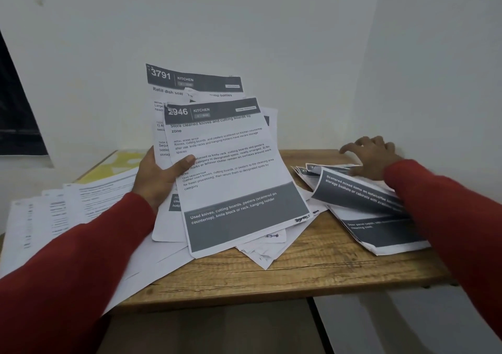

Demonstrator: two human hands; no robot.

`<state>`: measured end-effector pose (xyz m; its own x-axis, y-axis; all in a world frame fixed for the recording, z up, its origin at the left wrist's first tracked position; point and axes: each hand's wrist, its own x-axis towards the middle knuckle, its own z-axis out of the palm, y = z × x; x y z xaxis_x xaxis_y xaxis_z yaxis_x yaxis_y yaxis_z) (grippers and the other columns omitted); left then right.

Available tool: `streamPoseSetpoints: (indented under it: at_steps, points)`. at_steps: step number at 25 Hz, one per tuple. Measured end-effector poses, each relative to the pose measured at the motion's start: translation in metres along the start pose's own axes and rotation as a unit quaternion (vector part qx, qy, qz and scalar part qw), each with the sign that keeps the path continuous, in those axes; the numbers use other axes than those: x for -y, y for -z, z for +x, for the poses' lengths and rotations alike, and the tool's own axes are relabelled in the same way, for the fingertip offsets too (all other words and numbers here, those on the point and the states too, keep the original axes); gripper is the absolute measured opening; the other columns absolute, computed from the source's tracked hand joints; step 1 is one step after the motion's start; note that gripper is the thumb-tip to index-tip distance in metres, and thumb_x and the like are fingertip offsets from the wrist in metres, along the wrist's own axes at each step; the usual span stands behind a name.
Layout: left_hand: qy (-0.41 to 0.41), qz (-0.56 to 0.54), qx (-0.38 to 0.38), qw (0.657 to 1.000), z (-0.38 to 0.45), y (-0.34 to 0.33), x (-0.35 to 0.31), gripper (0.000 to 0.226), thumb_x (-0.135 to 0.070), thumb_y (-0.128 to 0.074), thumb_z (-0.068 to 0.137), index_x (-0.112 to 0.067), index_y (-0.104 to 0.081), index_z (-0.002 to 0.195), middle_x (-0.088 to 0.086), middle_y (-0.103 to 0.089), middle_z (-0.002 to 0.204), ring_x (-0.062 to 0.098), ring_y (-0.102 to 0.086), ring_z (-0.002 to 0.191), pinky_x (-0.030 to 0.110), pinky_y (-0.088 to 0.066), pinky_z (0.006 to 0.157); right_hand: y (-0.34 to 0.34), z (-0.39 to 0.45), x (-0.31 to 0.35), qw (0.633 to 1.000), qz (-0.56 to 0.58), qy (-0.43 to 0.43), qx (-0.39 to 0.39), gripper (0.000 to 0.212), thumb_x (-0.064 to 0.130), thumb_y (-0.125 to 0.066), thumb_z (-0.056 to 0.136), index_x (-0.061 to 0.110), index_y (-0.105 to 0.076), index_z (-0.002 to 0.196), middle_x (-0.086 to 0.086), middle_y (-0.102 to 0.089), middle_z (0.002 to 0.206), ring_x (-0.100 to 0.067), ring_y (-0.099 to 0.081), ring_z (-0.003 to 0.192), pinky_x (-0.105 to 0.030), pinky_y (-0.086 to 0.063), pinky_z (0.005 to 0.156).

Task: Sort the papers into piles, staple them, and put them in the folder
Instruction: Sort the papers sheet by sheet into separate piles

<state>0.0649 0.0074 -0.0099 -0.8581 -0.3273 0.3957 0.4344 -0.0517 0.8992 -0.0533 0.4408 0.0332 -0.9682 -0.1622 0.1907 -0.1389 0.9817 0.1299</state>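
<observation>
I see the wooden counter (312, 266); a loose paper spread (54, 218) at left; my left grip (160, 174) clamped on a raised sheaf (228, 169); my right grip (372, 158), fingers spread, pressing a curled pile (361, 193).

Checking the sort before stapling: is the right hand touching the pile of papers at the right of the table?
Touching. The head view shows the right hand lying open on the far end of the right pile, fingers spread.

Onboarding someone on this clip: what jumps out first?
The left hand grips a fan of printed white sheets with grey headers, raised mid-frame. The right hand presses on a curled pile of similar sheets at the right of the wooden table.
</observation>
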Motion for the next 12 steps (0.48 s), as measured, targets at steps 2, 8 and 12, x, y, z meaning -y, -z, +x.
streamPoseSetpoints:
  at_steps: [2, 8, 12]
  points:
    - [0.001, 0.002, 0.002, 1.000, 0.001, 0.001, 0.001, 0.045, -0.002, -0.073, 0.085, -0.007, -0.057, 0.126, -0.004, -0.074, 0.103, 0.010, -0.074, 0.083, 0.024, -0.058, 0.062, 0.019, -0.011, 0.011, 0.994, 0.107, -0.009, -0.021, 0.038, 0.058, -0.061, 0.087, 0.034, -0.062, 0.117, -0.001, -0.059, 0.124, -0.026, -0.051, 0.114, -0.044, -0.038, 0.103]
    - [-0.009, 0.014, -0.005, 1.000, 0.000, 0.003, -0.001, 0.042, -0.002, -0.073, 0.085, -0.008, -0.058, 0.124, -0.009, -0.074, 0.098, 0.007, -0.073, 0.081, 0.022, -0.058, 0.063, 0.033, -0.066, 0.042, 0.975, 0.183, 0.001, 0.124, 0.081, 0.083, -0.024, 0.081, 0.033, -0.056, 0.135, -0.001, -0.057, 0.138, -0.025, -0.046, 0.132, -0.040, -0.029, 0.113]
    - [-0.007, 0.014, -0.007, 1.000, 0.001, 0.006, -0.002, 0.046, -0.004, -0.074, 0.084, -0.005, -0.057, 0.127, -0.003, -0.073, 0.106, 0.013, -0.073, 0.088, 0.025, -0.059, 0.066, 0.012, -0.066, 0.039, 0.965, 0.157, 0.034, 0.207, 0.111, 0.101, -0.023, 0.057, 0.038, -0.040, 0.146, 0.003, -0.037, 0.157, -0.021, -0.035, 0.143, -0.037, -0.021, 0.119]
